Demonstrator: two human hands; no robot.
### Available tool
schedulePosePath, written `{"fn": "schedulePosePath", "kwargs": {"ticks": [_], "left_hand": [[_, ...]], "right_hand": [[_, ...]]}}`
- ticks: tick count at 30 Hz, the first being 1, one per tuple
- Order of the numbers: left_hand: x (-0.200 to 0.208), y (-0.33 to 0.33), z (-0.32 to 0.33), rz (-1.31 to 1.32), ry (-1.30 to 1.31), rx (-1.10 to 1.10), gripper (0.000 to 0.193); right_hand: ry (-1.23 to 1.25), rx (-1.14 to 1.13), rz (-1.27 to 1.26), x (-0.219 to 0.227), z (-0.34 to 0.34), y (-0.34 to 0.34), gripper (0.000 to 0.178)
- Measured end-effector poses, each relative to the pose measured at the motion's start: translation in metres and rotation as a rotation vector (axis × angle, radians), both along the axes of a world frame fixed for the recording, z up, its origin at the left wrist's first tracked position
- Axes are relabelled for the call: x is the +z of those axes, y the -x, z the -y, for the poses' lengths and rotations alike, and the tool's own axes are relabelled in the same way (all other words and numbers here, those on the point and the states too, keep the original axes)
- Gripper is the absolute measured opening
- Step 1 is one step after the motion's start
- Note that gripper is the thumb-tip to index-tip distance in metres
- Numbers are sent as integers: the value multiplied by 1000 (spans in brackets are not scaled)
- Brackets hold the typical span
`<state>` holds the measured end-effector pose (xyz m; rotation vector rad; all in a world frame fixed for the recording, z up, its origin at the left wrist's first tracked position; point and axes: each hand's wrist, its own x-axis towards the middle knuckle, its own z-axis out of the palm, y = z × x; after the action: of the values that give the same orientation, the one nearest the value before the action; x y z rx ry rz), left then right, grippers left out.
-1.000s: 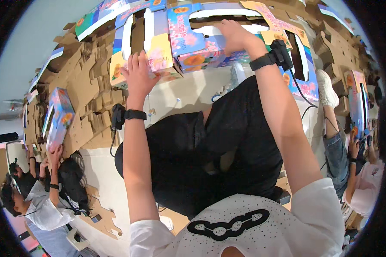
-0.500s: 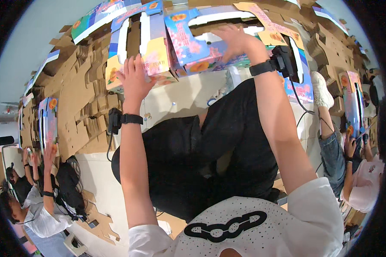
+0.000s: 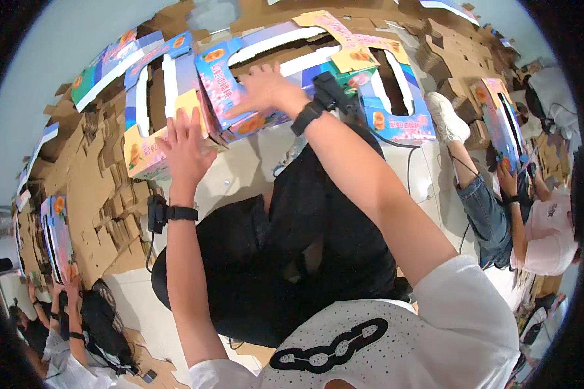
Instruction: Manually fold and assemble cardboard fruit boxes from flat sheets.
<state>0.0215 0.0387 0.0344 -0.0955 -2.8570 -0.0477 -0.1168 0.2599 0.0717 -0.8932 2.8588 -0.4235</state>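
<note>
A printed carton (image 3: 133,118) with a yellow end panel and a long opening in its top stands at the far left. My left hand (image 3: 187,148) lies with fingers spread on that yellow end. Beside it is a second printed carton (image 3: 215,78), blue and pink, its top opening edged in white. My right hand (image 3: 269,89) is over this carton's near side, fingers stretched apart, the fingertips by the rim of the opening. Neither hand grips anything. The right wrist and hand hide part of the carton's near wall.
A third printed carton (image 3: 402,126) stands to the right, near another person's white shoe (image 3: 446,117). Stacked brown cardboard sheets (image 3: 91,188) spread along the left and more cardboard (image 3: 457,61) lies at the far right. People at both sides handle similar cartons.
My right hand has moved left along the middle carton, toward the left carton. The left hand stays on the yellow end. The whole view has swung, shifting the cartons left in the picture.
</note>
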Motion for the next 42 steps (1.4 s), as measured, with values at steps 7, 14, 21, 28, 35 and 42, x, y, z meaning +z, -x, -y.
{"fn": "schedulePosePath", "kwargs": {"ticks": [7, 14, 21, 28, 35, 42], "left_hand": [[-1, -1, -18, -66, -2, -80, 102], [6, -2, -18, -19, 5, -32, 96], [4, -6, -18, -13, 20, -12, 100], [1, -7, -13, -67, -67, -68, 91], [-4, 1, -2, -69, -129, -40, 97], [-5, 3, -1, -86, -72, -14, 95]], "right_hand": [[49, -107, -179, -23, 30, -18, 116], [60, -180, -282, -20, 40, -28, 111], [80, -122, -284, -16, 34, -32, 96], [30, -134, -283, -11, 35, -32, 103], [-5, -26, -162, 18, -3, -13, 89], [94, 206, 96, 66, -48, -4, 85]]}}
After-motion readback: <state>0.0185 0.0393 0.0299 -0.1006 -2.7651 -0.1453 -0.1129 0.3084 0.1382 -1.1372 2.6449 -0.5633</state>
